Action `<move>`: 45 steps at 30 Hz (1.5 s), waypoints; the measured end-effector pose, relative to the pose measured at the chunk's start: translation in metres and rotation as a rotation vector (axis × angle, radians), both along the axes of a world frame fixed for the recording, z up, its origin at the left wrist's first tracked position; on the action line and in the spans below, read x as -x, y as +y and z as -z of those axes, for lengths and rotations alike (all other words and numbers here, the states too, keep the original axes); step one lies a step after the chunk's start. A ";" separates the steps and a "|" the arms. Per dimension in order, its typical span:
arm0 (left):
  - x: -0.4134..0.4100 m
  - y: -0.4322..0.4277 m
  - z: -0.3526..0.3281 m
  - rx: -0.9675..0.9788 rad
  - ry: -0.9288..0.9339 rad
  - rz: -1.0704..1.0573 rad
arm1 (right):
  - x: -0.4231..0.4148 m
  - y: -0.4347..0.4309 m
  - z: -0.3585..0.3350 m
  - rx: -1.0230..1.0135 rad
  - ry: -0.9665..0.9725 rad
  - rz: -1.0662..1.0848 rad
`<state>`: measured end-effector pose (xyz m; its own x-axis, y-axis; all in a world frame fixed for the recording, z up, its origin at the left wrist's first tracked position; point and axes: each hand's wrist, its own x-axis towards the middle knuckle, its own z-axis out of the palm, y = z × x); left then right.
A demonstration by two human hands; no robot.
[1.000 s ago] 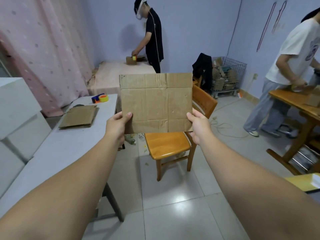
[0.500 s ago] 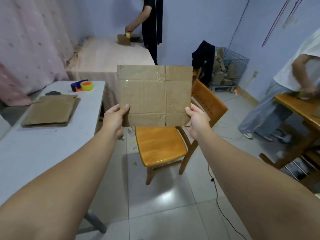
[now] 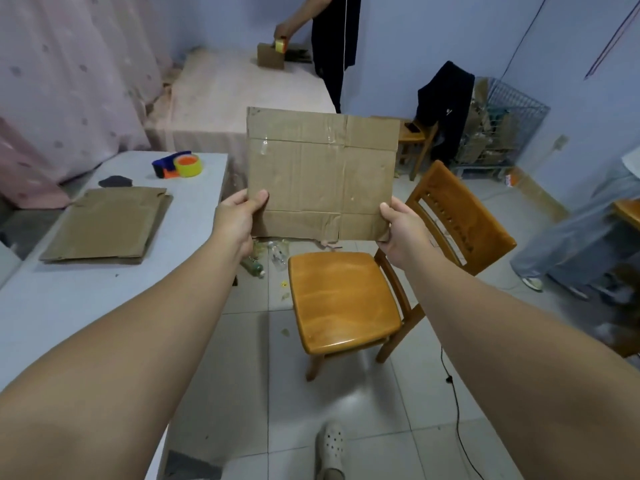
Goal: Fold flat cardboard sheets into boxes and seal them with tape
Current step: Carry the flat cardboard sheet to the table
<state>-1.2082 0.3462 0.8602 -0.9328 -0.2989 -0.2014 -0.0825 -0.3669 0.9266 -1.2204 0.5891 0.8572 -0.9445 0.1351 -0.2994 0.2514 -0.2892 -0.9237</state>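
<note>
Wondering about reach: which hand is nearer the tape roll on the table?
Left. The left hand grips the cardboard sheet right of the tape roll; the right hand grips its opposite edge, farther away above the chair.

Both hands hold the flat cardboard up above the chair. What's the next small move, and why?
Probably press the side edges inward to pop the cardboard sheet open along its creases. The left hand and right hand pinch its lower side edges, it is flat, and the tape roll waits on the table.
</note>
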 end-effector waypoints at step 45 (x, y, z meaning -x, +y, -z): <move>0.120 -0.324 0.084 -0.059 -0.116 -0.633 | 0.303 -0.402 0.073 -0.104 -0.114 -0.780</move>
<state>-1.3285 0.0221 0.7759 -0.5510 -0.7695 -0.3228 0.0684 -0.4272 0.9016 -1.5238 0.1869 0.7840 -0.7424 -0.5204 -0.4220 0.4406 0.0953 -0.8926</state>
